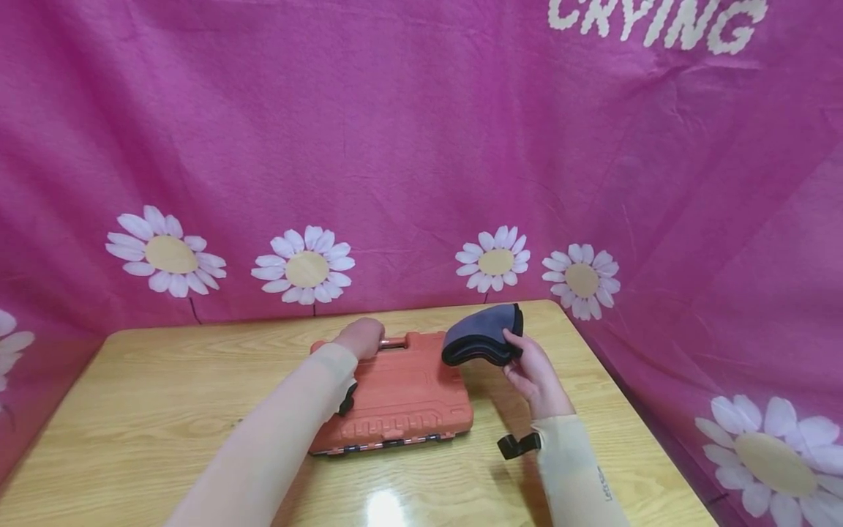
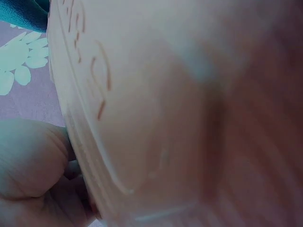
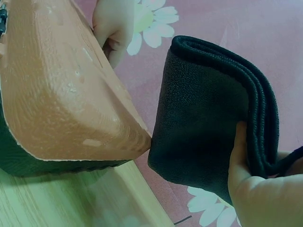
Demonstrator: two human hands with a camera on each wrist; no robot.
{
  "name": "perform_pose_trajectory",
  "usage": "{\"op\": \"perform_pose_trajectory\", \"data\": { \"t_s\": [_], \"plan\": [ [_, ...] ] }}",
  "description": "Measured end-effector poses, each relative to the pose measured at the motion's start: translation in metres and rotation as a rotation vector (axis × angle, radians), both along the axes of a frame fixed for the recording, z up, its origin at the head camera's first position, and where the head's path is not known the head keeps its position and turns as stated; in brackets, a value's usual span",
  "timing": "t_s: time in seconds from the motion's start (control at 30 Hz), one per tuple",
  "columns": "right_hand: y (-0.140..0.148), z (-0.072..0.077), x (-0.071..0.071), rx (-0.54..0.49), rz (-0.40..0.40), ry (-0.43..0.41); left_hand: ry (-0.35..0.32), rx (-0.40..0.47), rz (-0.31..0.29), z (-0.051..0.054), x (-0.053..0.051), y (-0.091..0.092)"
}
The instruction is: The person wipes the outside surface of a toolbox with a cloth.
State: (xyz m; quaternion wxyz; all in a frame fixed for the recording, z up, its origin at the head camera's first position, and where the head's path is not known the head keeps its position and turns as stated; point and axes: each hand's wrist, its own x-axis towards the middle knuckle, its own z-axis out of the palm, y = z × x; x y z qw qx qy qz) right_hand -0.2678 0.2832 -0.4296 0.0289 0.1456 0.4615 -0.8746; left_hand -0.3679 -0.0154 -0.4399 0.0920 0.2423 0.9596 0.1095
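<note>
An orange-red plastic case (image 1: 408,391) stands on the wooden table, its edge with dark fittings facing me. My left hand (image 1: 364,337) curls its fingers round the handle at the far edge. In the left wrist view the case's surface (image 2: 128,118) is close and blurred, with the hand (image 2: 33,161) at its edge. My right hand (image 1: 536,377) pinches a folded cloth (image 1: 484,327), grey-blue with black trim, above the case's right side. The right wrist view shows the thumb on the cloth (image 3: 203,99) and its stacked folds, beside a corner of the case (image 3: 61,104).
The wooden table (image 1: 165,410) reaches left and right of the case. A pink-purple cloth hanging (image 1: 395,146) with white daisies closes off the back and the right side. A black strap (image 1: 516,445) sticks out at my right wrist.
</note>
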Motion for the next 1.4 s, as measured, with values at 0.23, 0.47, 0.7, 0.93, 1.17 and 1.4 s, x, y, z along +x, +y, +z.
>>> {"op": "perform_pose_trajectory", "data": {
  "t_s": [0.23,0.47,0.7,0.93,1.17,1.4],
  "plan": [
    [0.001,0.003,-0.001,0.002,-0.004,0.000,0.023,0.038,-0.037,0.013,0.006,-0.008],
    [0.004,0.008,0.001,-0.040,-0.007,-0.001,0.095,0.081,-0.060,0.020,0.008,-0.017],
    [0.005,0.011,0.000,-0.070,-0.027,0.030,0.194,0.112,-0.084,0.032,0.015,-0.021],
    [0.008,0.013,0.002,-0.089,-0.039,0.032,0.238,0.168,-0.063,0.047,0.025,-0.023],
    [0.013,0.015,0.004,-0.140,-0.057,0.038,0.301,0.196,-0.062,0.066,0.035,-0.019],
    [0.016,0.017,0.006,-0.166,-0.075,0.028,0.397,0.231,-0.077,0.079,0.041,-0.018]
  ]
}}
